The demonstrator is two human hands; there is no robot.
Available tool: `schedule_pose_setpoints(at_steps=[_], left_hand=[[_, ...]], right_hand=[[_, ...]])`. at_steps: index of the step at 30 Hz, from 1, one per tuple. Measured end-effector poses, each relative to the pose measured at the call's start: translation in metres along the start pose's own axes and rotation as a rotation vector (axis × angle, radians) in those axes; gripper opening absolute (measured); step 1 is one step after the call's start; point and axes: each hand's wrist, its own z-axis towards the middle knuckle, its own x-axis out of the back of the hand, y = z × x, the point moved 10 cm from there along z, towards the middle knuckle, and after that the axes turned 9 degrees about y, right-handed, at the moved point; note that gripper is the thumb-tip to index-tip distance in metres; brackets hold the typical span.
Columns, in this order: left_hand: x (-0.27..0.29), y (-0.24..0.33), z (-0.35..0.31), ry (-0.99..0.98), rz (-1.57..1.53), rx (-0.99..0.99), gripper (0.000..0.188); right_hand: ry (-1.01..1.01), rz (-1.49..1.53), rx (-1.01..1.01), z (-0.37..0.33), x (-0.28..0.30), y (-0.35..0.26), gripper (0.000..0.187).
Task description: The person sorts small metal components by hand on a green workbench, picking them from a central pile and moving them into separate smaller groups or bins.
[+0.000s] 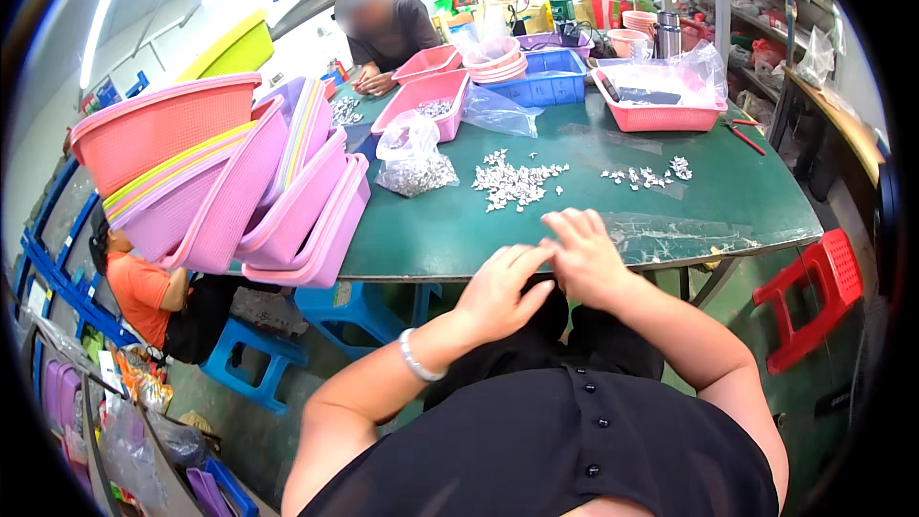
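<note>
My left hand (503, 293), with a pale bracelet on its wrist, is at the near edge of the green table. Its thumb stands apart from the loosely bent fingers, and I see nothing in it. My right hand (586, 257) meets its fingertips, fingers stretched forward and apart, also with nothing visible in it. Beyond them lies a large loose pile of small silvery metal pieces (514, 182). To its right is a smaller scatter of the same pieces (647, 176). The palms are hidden from view.
Stacked pink and purple plastic baskets (258, 172) lean at the table's left. Near them stands a clear bag of metal pieces (416, 168). Farther back are a blue tray (546, 86), a pink basket (661, 118) and red-handled pliers (747, 137). Another person (397, 29) leans at the far side.
</note>
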Motion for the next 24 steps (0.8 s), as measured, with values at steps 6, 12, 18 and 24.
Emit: schedule_pose_setpoints(at_steps=[6, 12, 18, 24], left_hand=[[0.012, -0.039, 0.020, 0.195, -0.042, 0.008, 0.041], [0.051, -0.070, 0.002, 0.183, -0.140, -0.001, 0.039], [0.092, -0.109, -0.020, 0.207, -0.123, 0.106, 0.039], [0.109, -0.129, -0.034, 0.179, -0.114, 0.188, 0.041]], right_hand=[[-0.276, -0.143, -0.137, 0.017, -0.059, -0.006, 0.037], [-0.469, -0.111, -0.174, 0.047, -0.116, -0.025, 0.042], [-0.382, -0.019, -0.124, 0.080, -0.145, -0.060, 0.034], [-0.352, -0.041, -0.108, 0.090, -0.163, -0.077, 0.030]])
